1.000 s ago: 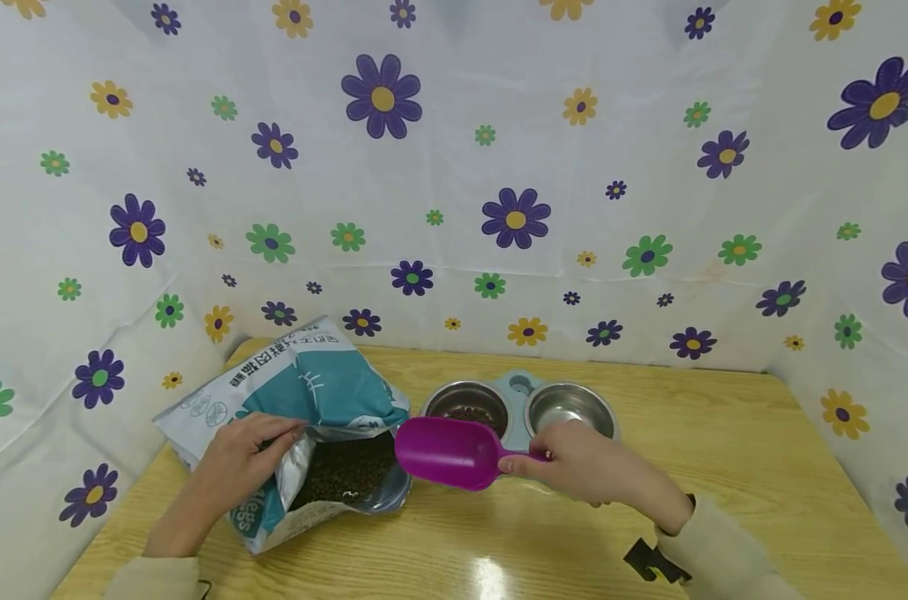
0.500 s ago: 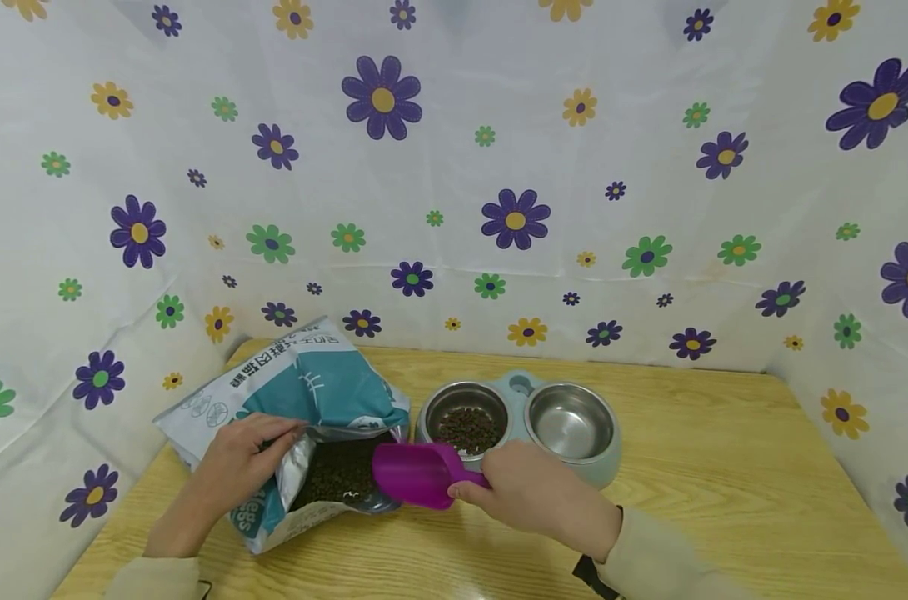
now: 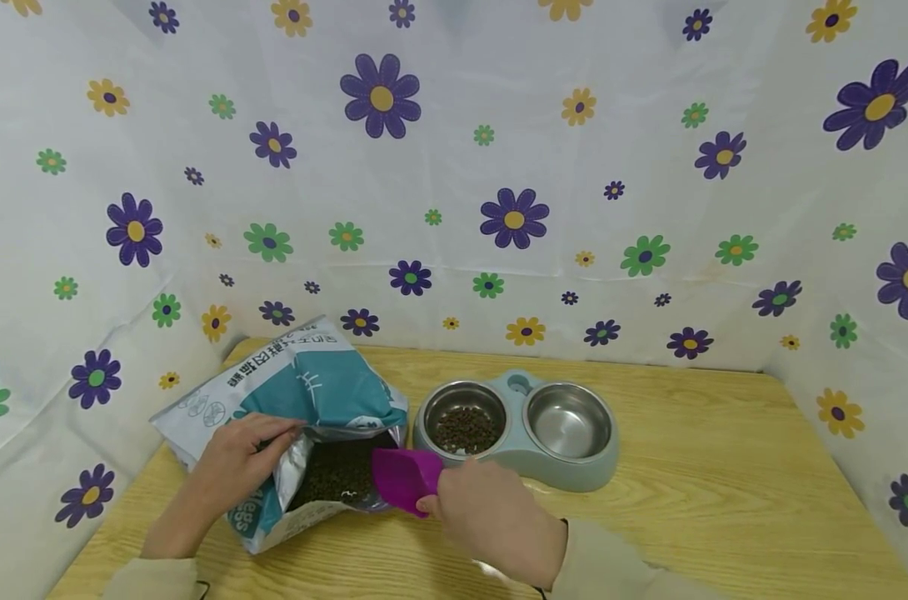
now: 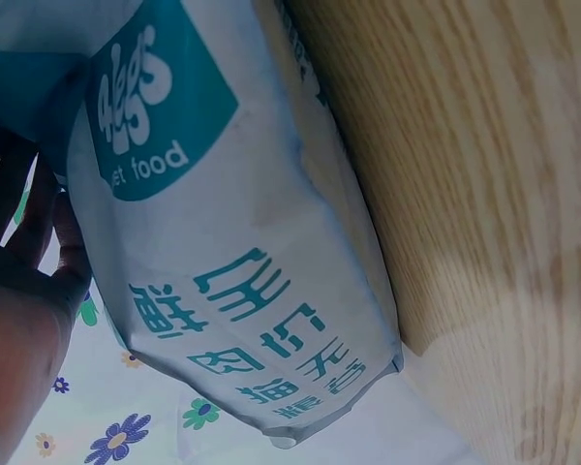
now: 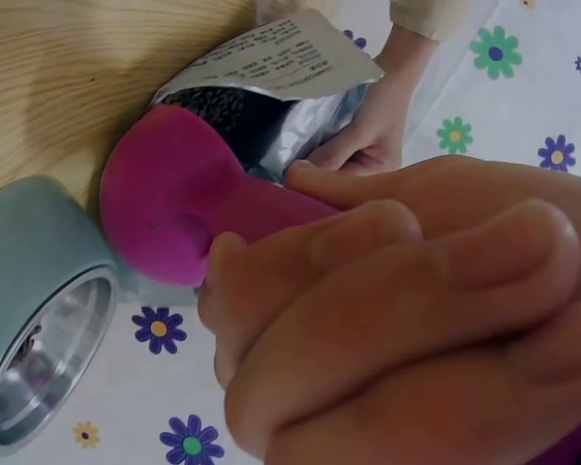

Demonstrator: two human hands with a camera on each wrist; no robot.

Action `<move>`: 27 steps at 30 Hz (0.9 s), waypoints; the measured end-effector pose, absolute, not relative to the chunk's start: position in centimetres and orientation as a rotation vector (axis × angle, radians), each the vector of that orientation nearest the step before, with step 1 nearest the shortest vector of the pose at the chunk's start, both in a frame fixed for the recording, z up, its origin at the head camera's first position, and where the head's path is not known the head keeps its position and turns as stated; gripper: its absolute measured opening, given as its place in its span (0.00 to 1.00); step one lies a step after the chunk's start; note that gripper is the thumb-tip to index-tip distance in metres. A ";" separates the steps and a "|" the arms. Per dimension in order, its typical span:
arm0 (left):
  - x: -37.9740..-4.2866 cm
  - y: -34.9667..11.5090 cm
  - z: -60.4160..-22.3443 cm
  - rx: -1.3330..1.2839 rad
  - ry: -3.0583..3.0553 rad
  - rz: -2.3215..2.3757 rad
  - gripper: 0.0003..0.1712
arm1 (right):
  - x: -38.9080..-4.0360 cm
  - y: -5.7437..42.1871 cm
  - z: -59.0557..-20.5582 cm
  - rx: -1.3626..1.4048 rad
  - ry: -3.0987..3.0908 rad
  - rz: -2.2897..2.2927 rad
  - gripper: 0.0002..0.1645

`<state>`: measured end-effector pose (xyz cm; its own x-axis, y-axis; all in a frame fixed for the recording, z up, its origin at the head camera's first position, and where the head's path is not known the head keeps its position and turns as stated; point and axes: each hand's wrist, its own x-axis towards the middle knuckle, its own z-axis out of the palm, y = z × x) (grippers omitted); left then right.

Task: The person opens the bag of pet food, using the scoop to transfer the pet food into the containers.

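Note:
A white and teal pet food bag (image 3: pixel 349 383) lies on its side at the left of the table, its mouth facing the person. Dark kibble (image 3: pixel 334 475) fills the opening. My left hand (image 3: pixel 236 467) pinches the upper edge of the mouth and holds it up; the left wrist view shows the bag's printed side (image 4: pixel 223 242). With curled fingers, my right hand (image 3: pixel 495 517) grips the handle of a magenta scoop (image 3: pixel 405 479), whose front lip overlaps the bag's opening. In the right wrist view, the scoop (image 5: pixel 165 194) covers part of that opening.
Right of the bag stands a pale blue double feeder (image 3: pixel 517 450) with two steel bowls. Kibble (image 3: pixel 466 429) covers the bottom of its left bowl; the right bowl (image 3: pixel 570 421) shows bare metal. A flower-printed cloth (image 3: pixel 454 167) surrounds the wooden table (image 3: pixel 709 467).
My right hand has carried the scoop left and down from in front of the bowls to the bag's mouth. The left hand and the bag have stayed in place.

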<state>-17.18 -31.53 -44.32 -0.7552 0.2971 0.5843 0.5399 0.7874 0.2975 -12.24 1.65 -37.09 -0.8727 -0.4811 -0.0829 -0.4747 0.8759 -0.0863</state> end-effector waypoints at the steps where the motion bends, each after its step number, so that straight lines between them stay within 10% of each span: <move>1: -17.2 -31.5 -44.3 -0.623 -2.456 -0.624 0.16 | -12.2 1.4 -37.1 -0.746 2.947 -0.089 0.29; 27: -17.2 -31.6 -44.3 -0.605 -2.463 -0.621 0.16 | -16.4 1.8 -40.2 -0.576 2.327 -0.863 0.40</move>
